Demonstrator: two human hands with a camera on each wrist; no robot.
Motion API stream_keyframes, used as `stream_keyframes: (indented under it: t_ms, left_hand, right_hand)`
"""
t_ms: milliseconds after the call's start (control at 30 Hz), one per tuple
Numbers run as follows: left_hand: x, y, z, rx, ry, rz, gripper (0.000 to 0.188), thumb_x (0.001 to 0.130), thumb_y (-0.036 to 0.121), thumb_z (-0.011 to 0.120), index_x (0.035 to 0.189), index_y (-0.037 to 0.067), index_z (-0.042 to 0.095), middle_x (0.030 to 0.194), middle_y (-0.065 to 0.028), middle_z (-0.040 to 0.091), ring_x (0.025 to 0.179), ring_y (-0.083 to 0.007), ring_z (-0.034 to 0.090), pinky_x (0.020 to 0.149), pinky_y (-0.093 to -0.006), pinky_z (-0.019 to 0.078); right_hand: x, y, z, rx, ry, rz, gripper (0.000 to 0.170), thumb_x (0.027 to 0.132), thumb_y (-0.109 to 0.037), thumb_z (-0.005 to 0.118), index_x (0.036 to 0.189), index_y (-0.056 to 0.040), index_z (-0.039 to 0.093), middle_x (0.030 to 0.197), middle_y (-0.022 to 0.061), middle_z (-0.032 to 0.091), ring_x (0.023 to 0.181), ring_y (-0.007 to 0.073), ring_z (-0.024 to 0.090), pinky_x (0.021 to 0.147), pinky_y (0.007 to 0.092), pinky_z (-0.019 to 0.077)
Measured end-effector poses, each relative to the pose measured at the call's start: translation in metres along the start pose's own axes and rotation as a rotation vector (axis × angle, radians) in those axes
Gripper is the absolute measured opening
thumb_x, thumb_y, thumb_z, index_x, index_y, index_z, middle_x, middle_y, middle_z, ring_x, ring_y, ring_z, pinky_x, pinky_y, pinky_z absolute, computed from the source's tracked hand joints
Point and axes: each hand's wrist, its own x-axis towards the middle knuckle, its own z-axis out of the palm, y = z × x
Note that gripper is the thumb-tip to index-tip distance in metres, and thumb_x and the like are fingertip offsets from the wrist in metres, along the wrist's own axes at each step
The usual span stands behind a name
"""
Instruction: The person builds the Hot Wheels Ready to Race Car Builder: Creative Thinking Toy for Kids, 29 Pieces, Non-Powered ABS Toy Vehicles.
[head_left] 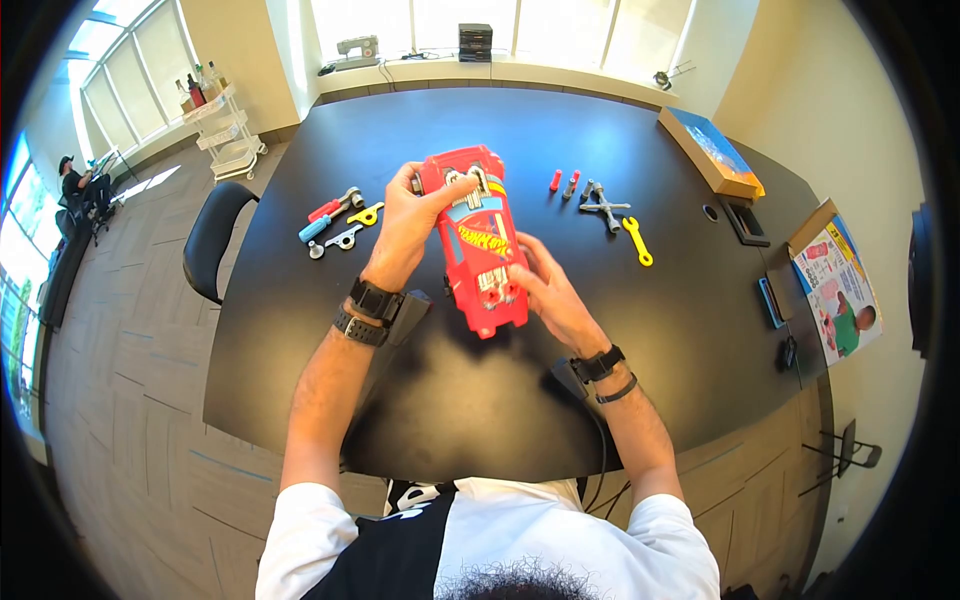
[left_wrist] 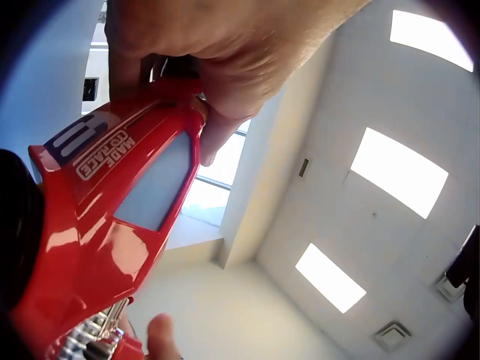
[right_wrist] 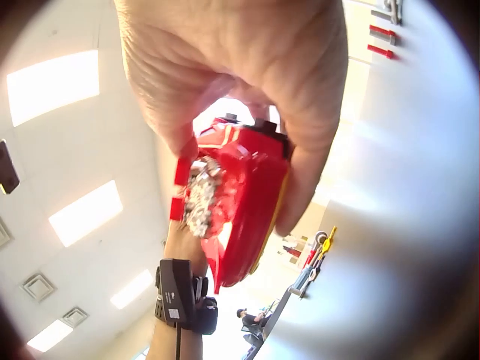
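Observation:
Both hands hold a red toy car (head_left: pixel 468 275) with yellow lettering and silver engine parts up above the dark table. My left hand (head_left: pixel 405 225) grips its far end, the thumb lying over the car's upper face. At the near end, my right hand (head_left: pixel 560 305) holds the right side with thumb and fingers. A grey-blue window and "Made to race" lettering show on the car body (left_wrist: pixel 82 217) in the left wrist view. In the right wrist view, the right thumb and fingers straddle the car's end (right_wrist: pixel 255 195), near its silver engine detail.
Left on the table (head_left: pixel 290 370) lie a blue-handled tool (head_left: pixel 318 226), a red-handled one (head_left: pixel 325 210) and small yellow and grey parts. To the right are a grey cross wrench (head_left: pixel 606 208), yellow wrench (head_left: pixel 637 242) and bolts (head_left: pixel 555 180). Boxes (head_left: pixel 840 300) stand at the right edge.

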Motion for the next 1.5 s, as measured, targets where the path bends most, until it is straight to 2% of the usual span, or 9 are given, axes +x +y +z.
stream_keyframes:
  t_ms: [100,167,367,500,567,700,933,1167,1500]
  left_hand:
    - [0.004,0.007,0.002,0.074,0.107,0.043,0.052,0.090,0.018,0.094,0.122,0.000,0.056,0.111,-0.0138,0.078,0.097,-0.0180,0.078,0.083,-0.0322,0.0655]
    - [0.011,0.002,0.002,0.088,0.125,0.048,0.056,0.090,0.019,0.094,0.123,0.000,0.054,0.111,-0.0143,0.077,0.094,-0.0182,0.079,0.081,-0.0317,0.0652]
    - [0.003,0.025,0.020,0.052,0.101,0.059,0.063,0.091,0.032,0.094,0.123,-0.002,0.053,0.115,-0.0134,0.071,0.101,-0.0160,0.073,0.085,-0.0315,0.0623]
    - [-0.010,0.041,0.015,-0.123,-0.070,0.052,0.042,0.110,0.040,0.070,0.133,0.008,0.054,0.133,-0.0083,0.065,0.125,-0.0186,0.065,0.103,-0.0389,0.0582]
    - [-0.009,0.024,0.008,0.086,0.032,0.157,0.049,0.109,0.038,0.071,0.142,0.006,0.053,0.136,-0.0110,0.065,0.127,-0.0200,0.065,0.105,-0.0397,0.0583]
    - [-0.025,0.010,0.003,0.029,-0.311,-0.063,0.063,0.103,0.031,0.078,0.152,0.003,0.050,0.142,-0.0125,0.065,0.130,-0.0220,0.066,0.105,-0.0416,0.0601]
    - [-0.024,-0.001,0.008,0.364,-0.184,0.042,0.084,0.092,0.027,0.090,0.159,-0.001,0.048,0.139,-0.0161,0.068,0.120,-0.0233,0.073,0.098,-0.0386,0.0637]
    - [-0.020,-0.021,-0.013,0.164,-0.265,0.002,0.060,0.108,0.038,0.072,0.149,-0.004,0.062,0.122,-0.0153,0.077,0.097,-0.0202,0.078,0.082,-0.0341,0.0656]
    - [0.032,-0.069,-0.173,1.612,0.029,0.025,0.028,0.094,0.024,0.079,0.108,0.000,0.081,0.107,-0.0206,0.081,0.097,-0.0379,0.078,0.088,-0.0466,0.0629]
  right_hand:
    - [0.004,-0.003,0.003,-0.244,0.206,-0.196,0.083,0.101,-0.029,0.083,0.166,-0.0042,0.036,0.155,0.0148,0.053,0.132,0.0233,0.066,0.104,0.0390,0.0600]
    - [0.002,-0.009,0.019,-1.147,0.275,-0.595,0.106,0.088,-0.038,0.094,0.168,-0.0041,0.034,0.159,0.0227,0.046,0.138,0.0364,0.061,0.106,0.0454,0.0591]
    - [0.006,-0.001,0.038,-1.284,0.554,-0.544,0.123,0.069,-0.027,0.102,0.169,-0.0066,0.033,0.155,0.0248,0.048,0.139,0.0425,0.059,0.110,0.0491,0.0567]
    - [0.002,-0.016,0.020,-0.671,0.307,-0.519,0.104,0.081,-0.025,0.094,0.167,-0.0075,0.037,0.153,0.0171,0.057,0.134,0.0373,0.065,0.105,0.0528,0.0618]
    - [-0.006,-0.031,0.020,0.171,0.012,-0.141,0.088,0.092,-0.034,0.085,0.164,-0.0079,0.042,0.154,0.0159,0.058,0.133,0.0347,0.067,0.104,0.0585,0.0631]
    - [-0.004,-0.015,0.003,0.391,-0.188,-0.032,0.082,0.101,-0.052,0.072,0.163,-0.0087,0.040,0.153,0.0168,0.059,0.133,0.0345,0.068,0.101,0.0625,0.0640]
    - [0.003,-0.012,0.008,-0.163,0.179,-0.082,0.061,0.104,-0.029,0.076,0.155,-0.0080,0.048,0.140,0.0117,0.069,0.121,0.0250,0.075,0.099,0.0474,0.0670]
    - [-0.003,-0.009,0.006,0.079,0.114,-0.010,0.048,0.105,-0.018,0.074,0.146,-0.0007,0.055,0.133,0.0116,0.073,0.115,0.0221,0.077,0.097,0.0413,0.0671]
    - [-0.009,-0.008,-0.002,0.088,0.146,0.013,0.046,0.107,-0.019,0.072,0.146,-0.0016,0.057,0.136,0.0120,0.073,0.118,0.0233,0.076,0.098,0.0440,0.0664]
